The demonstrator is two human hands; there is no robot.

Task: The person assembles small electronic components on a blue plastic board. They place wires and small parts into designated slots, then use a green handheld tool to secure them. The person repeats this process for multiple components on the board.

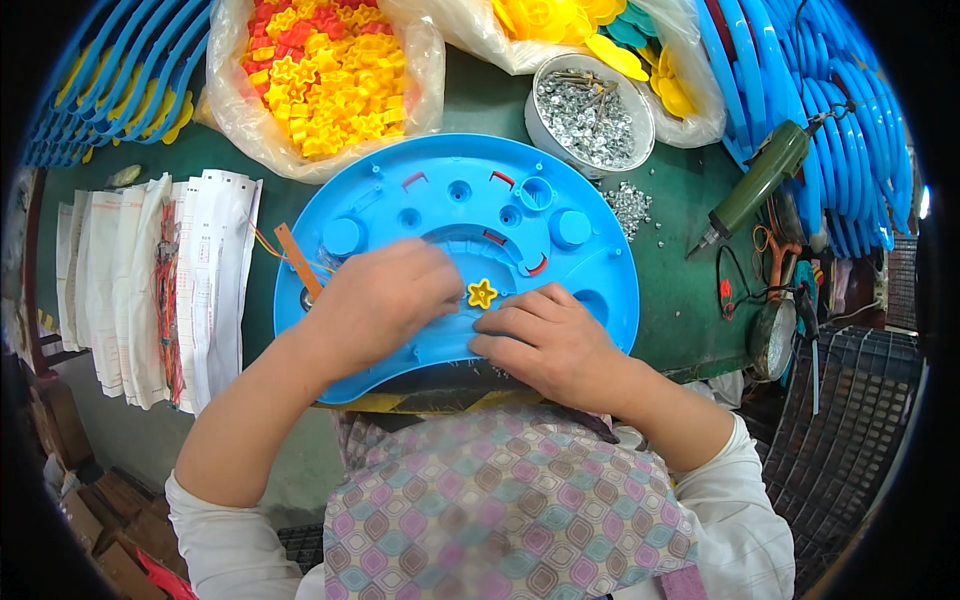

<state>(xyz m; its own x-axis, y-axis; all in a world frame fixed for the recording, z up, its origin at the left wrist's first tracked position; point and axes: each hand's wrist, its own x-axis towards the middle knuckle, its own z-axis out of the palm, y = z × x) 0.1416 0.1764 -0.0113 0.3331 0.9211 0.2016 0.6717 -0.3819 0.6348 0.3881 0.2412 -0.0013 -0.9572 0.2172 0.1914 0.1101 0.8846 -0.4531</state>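
Note:
A blue curved plastic panel (457, 345) lies before me with its moulded posts and hollows facing up. My left hand (397, 292) is over its left-centre part, blurred, with fingertips bent down; whether they pinch anything is hidden. Against the panel's lower right rests my right hand (551, 337), fingers curled and thumb out of sight. Between both hands sits a yellow star-shaped plastic piece (482, 294), close to the right fingertips. Several small red inserts (502, 178) show in slots of the panel. At its left, an orange strip (298, 262) leans over the rim beside thin wires.
A bag of yellow and red star pieces (330, 82) stands behind the panel. Right of it are a white bowl of screws (589, 112) and loose screws (628, 208). A green electric screwdriver (765, 184) hangs at right. Paper bundles (217, 277) with wires lie left.

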